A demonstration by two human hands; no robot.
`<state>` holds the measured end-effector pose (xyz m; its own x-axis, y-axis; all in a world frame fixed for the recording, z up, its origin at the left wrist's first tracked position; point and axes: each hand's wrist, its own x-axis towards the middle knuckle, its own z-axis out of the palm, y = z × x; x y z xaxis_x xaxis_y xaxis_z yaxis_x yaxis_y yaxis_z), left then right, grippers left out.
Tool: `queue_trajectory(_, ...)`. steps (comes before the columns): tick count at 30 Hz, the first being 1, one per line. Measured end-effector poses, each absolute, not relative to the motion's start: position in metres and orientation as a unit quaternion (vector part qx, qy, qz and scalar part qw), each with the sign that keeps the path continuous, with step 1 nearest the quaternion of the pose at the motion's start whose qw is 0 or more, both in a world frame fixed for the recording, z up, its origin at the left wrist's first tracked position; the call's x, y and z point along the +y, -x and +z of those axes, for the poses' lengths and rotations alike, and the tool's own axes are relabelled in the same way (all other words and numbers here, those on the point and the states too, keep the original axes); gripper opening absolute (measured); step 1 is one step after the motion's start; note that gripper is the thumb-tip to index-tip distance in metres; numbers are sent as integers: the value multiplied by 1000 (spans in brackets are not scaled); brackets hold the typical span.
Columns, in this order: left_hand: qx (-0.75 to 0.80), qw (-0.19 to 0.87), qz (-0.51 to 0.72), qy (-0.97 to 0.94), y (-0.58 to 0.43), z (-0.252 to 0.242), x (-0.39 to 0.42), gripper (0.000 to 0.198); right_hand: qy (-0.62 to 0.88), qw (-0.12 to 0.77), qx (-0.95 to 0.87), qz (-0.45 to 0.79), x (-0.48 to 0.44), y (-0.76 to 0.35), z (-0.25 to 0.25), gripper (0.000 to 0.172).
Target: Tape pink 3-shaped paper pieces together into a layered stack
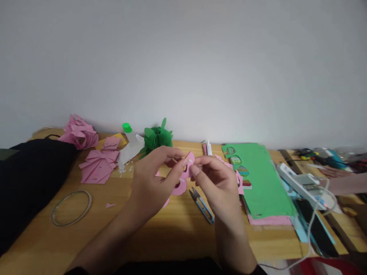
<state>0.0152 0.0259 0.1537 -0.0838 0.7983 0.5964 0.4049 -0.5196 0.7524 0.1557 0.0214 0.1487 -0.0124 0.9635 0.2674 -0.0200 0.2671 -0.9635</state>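
Observation:
Pinched between both hands, above the middle of the wooden table, is a curved pink paper cutout (180, 187) with dark holes and small white strips on it. My left hand (156, 175) grips it from the left, thumb along its upper part. From the right, my right hand (218, 179) holds the upper end between thumb and fingers. Part of the cutout is hidden behind the left fingers. Below the hands lies a pair of blue thread snips (203, 206), blades pointing up-left. A green folded-paper ball (157, 139) with leaf shapes stands behind the left hand.
Pink folded paper (99, 166), a glue bottle with green cap (127, 128) and white scraps lie left, near a tape ring (71, 208) and black cloth (34, 183). At right are green sheets (260, 179), a power strip (301, 187), a phone (317, 229) and another person's hand (329, 172).

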Motion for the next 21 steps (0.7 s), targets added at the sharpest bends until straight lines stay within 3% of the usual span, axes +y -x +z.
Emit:
queue_trajectory(2, 441, 63, 556, -702, -16, 150, 26, 8, 433, 564, -588, 386, 20, -155, 146, 9)
queue_trajectory(5, 429, -10, 530, -732, -15, 145, 27, 11, 452, 545, -634, 310, 18, -155, 145, 10)
queue_trajectory(14, 416, -62, 500, -757, -12, 142, 29, 11, 447, 488, -733, 156, 16, -161, 151, 11)
queue_trajectory(21, 404, -45, 506, -761, -10, 141, 27, 13, 431, 468, -763, 114, 14, -164, 150, 13)
